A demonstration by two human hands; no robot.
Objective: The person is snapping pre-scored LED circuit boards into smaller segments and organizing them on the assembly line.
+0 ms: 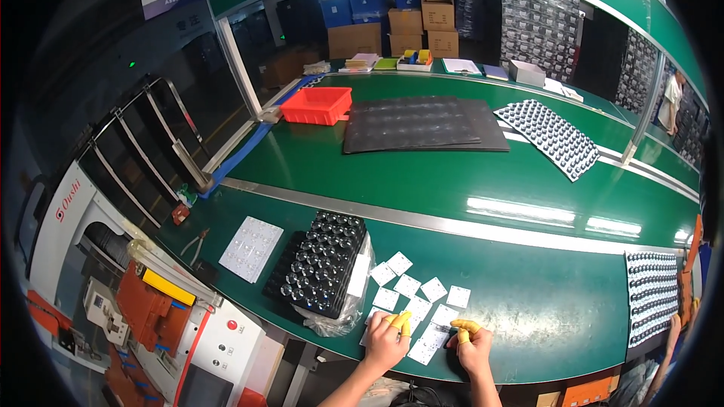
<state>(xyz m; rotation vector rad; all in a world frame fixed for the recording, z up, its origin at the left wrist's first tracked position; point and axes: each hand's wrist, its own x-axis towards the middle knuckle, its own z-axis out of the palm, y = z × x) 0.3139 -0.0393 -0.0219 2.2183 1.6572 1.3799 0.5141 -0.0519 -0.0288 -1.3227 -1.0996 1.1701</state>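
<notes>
My left hand (pixel 388 341) wears yellow finger covers, its fingers bent together over small white square boards (pixel 418 307) on the green bench. What lies between those fingertips, if anything, is hidden. Close to its right, my right hand (pixel 473 344), also in yellow finger covers, has thumb and index finger drawn together beside a white board strip (pixel 428 343). Whether it grips the strip's edge is too small to tell. Several loose white boards (pixel 407 285) lie scattered just beyond both hands. Left of them stands a black tray (pixel 323 264) of clear round lenses, on clear plastic wrapping.
White panels (pixel 251 249) and pliers (pixel 196 247) lie at left, beside a machine (pixel 234 324). Another person's hand (pixel 673 325) is near a lens-covered panel (pixel 652 294) at right. A red bin (pixel 317 106), black sheets (pixel 422 124) and another panel (pixel 549 138) lie beyond the metal rail.
</notes>
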